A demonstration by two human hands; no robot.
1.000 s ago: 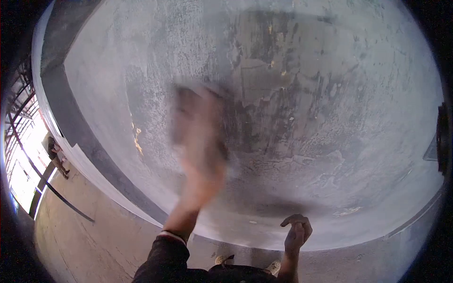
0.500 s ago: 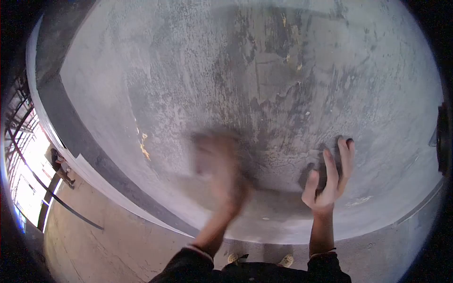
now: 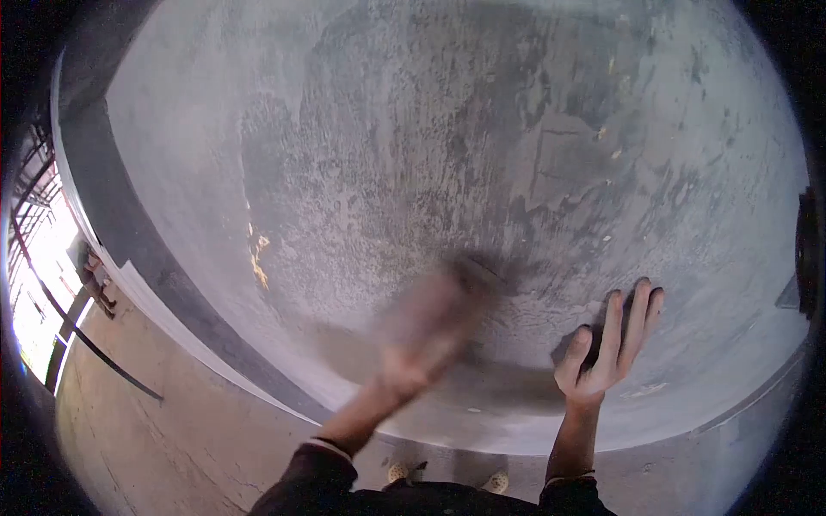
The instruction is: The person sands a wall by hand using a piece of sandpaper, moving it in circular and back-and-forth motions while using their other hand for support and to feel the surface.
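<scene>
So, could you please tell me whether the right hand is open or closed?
Open: the right hand has its fingers extended and the thumb apart from them, in front of the grey wall.

Glare burns at left amid fisheye-bent edges.

The dusty floor (image 3: pixel 120 413) curves across the lower left, pale speckled shoes (image 3: pixel 496 482) planted at bottom centre.

upright grey wall (image 3: pixel 387 155), mottled and streaked, yellowish in small spots
</scene>
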